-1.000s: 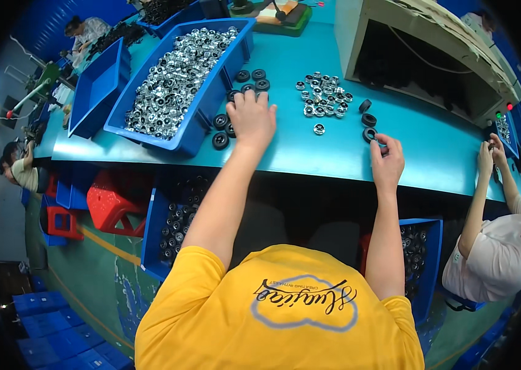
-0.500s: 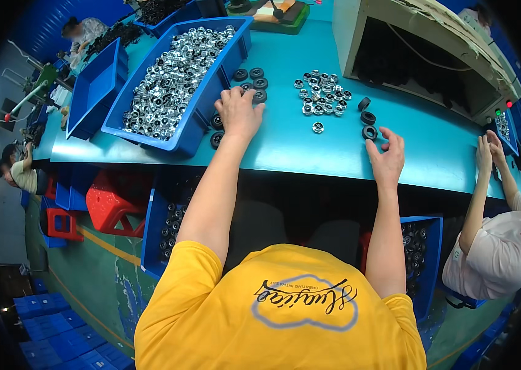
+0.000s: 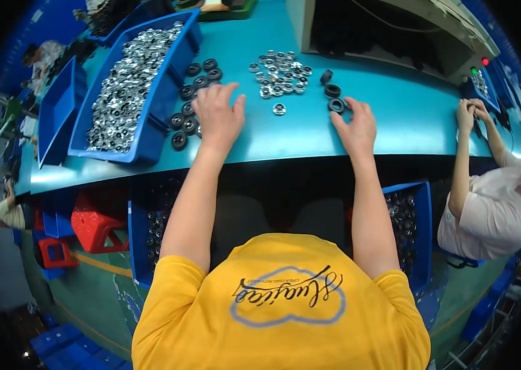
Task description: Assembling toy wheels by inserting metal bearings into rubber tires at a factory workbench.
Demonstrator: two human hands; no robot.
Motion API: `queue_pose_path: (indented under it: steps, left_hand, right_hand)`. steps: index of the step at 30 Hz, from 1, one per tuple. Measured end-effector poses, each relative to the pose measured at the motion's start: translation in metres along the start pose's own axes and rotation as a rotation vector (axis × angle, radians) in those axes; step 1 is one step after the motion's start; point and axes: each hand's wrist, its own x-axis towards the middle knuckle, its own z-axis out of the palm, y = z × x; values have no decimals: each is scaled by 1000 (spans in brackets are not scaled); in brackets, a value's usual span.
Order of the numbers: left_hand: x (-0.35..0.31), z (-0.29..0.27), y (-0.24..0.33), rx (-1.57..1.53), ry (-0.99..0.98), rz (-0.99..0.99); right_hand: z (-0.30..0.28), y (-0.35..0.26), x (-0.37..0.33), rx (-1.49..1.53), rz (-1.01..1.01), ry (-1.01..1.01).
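My left hand (image 3: 218,117) hovers at the right edge of a cluster of black-tyred wheels (image 3: 179,140) beside the big blue bin, with its thumb and forefinger apart and no object visible in them. Some of the wheels are partly hidden behind its fingers. On the right, my right hand (image 3: 357,126) has thumb and forefinger around the nearest black tyre (image 3: 336,105) of a short row, which still rests on the table. Two more tyres (image 3: 332,91) stand beyond it. Between my hands lies a group of shiny silver wheel hubs (image 3: 282,74), and one hub (image 3: 279,109) sits apart, nearer to me.
A large blue bin (image 3: 168,102) heaped with silver hubs stands at left, a second blue bin (image 3: 57,114) beyond it. A pale machine housing (image 3: 300,28) occupies the back right. A co-worker (image 3: 488,209) works at the right. Blue crates of wheels (image 3: 417,240) sit below the table edge.
The view has shifted, so the table appears farther left and higher. My left hand has moved right and nearer, uncovering more wheels. My right thumb and forefinger have come closer around the tyre.
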Motion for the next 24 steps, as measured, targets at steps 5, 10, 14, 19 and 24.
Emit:
queue_pose_path:
  steps: [5,10,14,19,24]
  left_hand:
    - [-29,3,59,-335,-77,147]
    - [-38,0,93,-1047,-386,-346]
    - [-44,-13,96,-1393,-405,-565]
    - [-52,-31,93,-1413,-339,-597]
    - [-56,-43,88,-1467,-324,-469]
  right_hand:
    - [-9,-18,3,-16,52,-29]
    - [-17,-57,-23,678,14,-69]
    - [-19,-91,-51,845,39,-137]
    - [-28,-107,-58,759,-64,-153]
    - [-37,-104,-56,1126,153,-431]
